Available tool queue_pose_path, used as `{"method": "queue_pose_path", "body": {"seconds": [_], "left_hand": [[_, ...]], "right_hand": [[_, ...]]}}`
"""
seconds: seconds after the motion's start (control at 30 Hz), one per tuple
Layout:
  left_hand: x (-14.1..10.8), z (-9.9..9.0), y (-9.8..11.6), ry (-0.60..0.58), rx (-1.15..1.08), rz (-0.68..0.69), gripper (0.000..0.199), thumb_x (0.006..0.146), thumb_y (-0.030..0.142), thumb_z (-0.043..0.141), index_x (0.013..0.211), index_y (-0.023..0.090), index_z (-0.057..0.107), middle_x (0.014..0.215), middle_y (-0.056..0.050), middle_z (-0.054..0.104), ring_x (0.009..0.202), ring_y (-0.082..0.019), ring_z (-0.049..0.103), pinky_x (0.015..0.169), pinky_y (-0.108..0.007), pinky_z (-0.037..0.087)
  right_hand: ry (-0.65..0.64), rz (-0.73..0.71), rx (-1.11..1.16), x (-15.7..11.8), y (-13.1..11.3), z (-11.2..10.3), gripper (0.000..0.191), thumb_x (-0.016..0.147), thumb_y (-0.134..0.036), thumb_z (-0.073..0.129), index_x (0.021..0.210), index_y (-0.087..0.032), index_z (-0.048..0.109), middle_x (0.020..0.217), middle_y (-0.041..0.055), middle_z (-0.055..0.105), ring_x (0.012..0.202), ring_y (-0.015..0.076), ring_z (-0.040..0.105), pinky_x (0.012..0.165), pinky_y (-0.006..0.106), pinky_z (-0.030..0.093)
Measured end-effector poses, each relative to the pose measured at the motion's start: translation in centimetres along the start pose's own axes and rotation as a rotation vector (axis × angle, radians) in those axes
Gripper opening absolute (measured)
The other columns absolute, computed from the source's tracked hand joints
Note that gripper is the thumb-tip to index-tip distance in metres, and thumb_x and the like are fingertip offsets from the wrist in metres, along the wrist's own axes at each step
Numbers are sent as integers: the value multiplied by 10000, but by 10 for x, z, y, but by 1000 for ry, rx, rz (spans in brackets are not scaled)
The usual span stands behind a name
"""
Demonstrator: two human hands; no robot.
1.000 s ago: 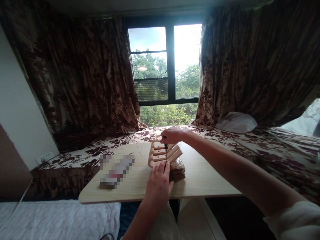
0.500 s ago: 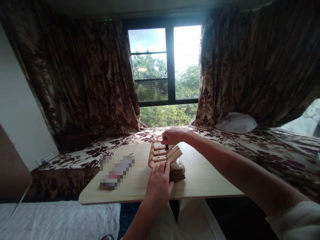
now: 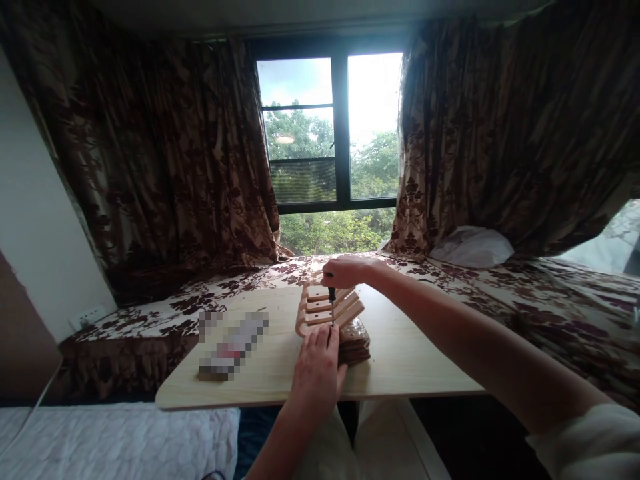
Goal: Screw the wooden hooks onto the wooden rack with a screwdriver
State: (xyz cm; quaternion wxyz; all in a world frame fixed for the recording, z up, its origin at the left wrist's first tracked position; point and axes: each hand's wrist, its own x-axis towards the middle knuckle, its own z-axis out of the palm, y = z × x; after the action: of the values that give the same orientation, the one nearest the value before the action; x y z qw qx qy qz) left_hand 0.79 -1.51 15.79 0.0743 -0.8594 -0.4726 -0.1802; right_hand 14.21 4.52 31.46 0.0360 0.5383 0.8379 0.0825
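My right hand (image 3: 345, 272) is closed around the dark handle of a screwdriver (image 3: 332, 293), held upright with its shaft pointing down. Its tip meets the near part of a light wooden piece with slats and rounded ends (image 3: 313, 307). My left hand (image 3: 317, 363) presses on the near end of this piece, fingertips close around the screwdriver's tip; what lies under the fingers is hidden. Beside my left hand, a stack of brown pieces in clear wrapping (image 3: 356, 343) sits partly beneath the slats.
The pale tabletop (image 3: 410, 360) carries a blurred, pixelated box (image 3: 235, 347) at the left. Behind it lies a flowered cover (image 3: 200, 300), with a white bag (image 3: 473, 247) at the back right. A quilted mat (image 3: 120, 440) is at the lower left.
The view has shifted very slightly. My right hand and the screwdriver have moved a touch to the left; my left hand stays in place.
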Motion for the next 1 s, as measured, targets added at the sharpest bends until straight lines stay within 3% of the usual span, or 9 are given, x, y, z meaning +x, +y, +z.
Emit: {"method": "queue_pose_path", "body": {"seconds": [0.17,0.33,0.6,0.83,1.0], "left_hand": [[0,1,-1,9,-2,7,595,808,198,538,1378,110,389,1393,-145,441,1311,-283,368,1122,-438,262],[0,1,-1,4,-2,7,585,809,213,543,1369,127,400,1393,-133,442,1316,-279,363,1122,-436,265],[2,0,0,-11,8,0,603,815,205,535,1386,86,379,1403,-150,427,1318,-289,356,1129,-425,248],[0,-2,0,-25,6,1,599,822,215,535,1387,92,380,1412,-145,423,1329,-285,342,1137,-424,231],[1,-2,0,-32,9,-6,608,819,207,540,1391,80,378,1412,-160,421,1321,-300,356,1127,-428,253]], "right_hand": [[-6,-46,16,-1,1,2,262,921,-344,537,1098,-161,599,1094,66,617,911,189,613,782,390,515],[-6,-1,10,2,8,10,268,923,-346,534,1110,-163,591,1090,70,616,896,183,614,767,384,519],[-28,-36,25,-3,8,2,257,917,-343,544,1084,-156,603,1067,63,623,885,182,616,757,375,521],[-29,4,17,6,14,14,277,920,-351,538,1109,-157,591,1082,67,617,892,186,616,761,383,521],[-24,-2,26,2,12,7,278,919,-358,540,1103,-156,593,1074,66,620,887,185,616,757,382,521]]}}
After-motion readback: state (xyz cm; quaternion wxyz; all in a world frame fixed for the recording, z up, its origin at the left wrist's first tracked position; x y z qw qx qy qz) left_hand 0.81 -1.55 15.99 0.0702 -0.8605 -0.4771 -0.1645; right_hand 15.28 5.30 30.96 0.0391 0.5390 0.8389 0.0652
